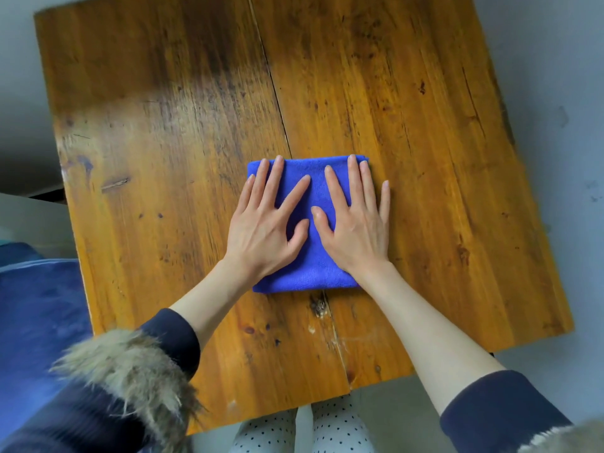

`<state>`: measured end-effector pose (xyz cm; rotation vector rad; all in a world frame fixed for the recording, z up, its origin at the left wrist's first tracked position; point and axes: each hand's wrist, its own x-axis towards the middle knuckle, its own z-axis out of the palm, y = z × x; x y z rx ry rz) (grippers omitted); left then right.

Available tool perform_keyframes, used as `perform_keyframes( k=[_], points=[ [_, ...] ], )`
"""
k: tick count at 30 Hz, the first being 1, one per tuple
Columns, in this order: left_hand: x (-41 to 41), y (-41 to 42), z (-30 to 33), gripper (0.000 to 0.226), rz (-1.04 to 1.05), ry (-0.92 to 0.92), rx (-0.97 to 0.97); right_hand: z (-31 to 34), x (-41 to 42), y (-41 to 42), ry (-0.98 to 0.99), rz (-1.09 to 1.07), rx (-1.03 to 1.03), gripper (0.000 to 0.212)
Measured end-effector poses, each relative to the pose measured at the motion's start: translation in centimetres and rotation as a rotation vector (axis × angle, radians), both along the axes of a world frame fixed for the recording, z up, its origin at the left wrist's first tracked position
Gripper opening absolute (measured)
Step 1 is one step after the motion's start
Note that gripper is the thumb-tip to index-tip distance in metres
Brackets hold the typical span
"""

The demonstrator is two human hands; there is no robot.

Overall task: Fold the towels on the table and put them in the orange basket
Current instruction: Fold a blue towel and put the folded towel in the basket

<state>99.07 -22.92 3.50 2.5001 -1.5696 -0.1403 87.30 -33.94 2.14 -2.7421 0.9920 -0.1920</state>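
A blue towel (312, 256), folded into a small rectangle, lies flat near the middle of the wooden table (196, 142). My left hand (264, 230) presses flat on the towel's left half with fingers spread and straight. My right hand (358, 223) presses flat on its right half the same way, its little finger reaching past the towel's right edge onto the wood. No orange basket is in view.
The table's near edge (277, 410) runs just above my legs. A blue fabric surface (36, 322) sits off the table's left side. Grey floor (555, 93) surrounds the table at right and far left.
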Motion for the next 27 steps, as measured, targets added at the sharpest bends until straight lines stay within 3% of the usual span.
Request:
perform_keyframes(
  k=[14, 23, 27],
  points=[
    [-2.6, 2.2, 1.0, 0.056, -0.008, 0.058, 0.001, 1.4, -2.5, 2.3, -0.066, -0.001, 0.022, 0.054],
    [-3.8, 3.3, -0.4, 0.054, -0.005, 0.028, 0.091, 0.5, -3.6, 3.5, 0.107, 0.013, 0.037, 0.053],
    [-3.8, 3.5, 0.4, 0.054, -0.002, 0.089, 0.114, 1.4, -3.8, 3.5, 0.095, 0.015, 0.085, 0.053]
  ],
)
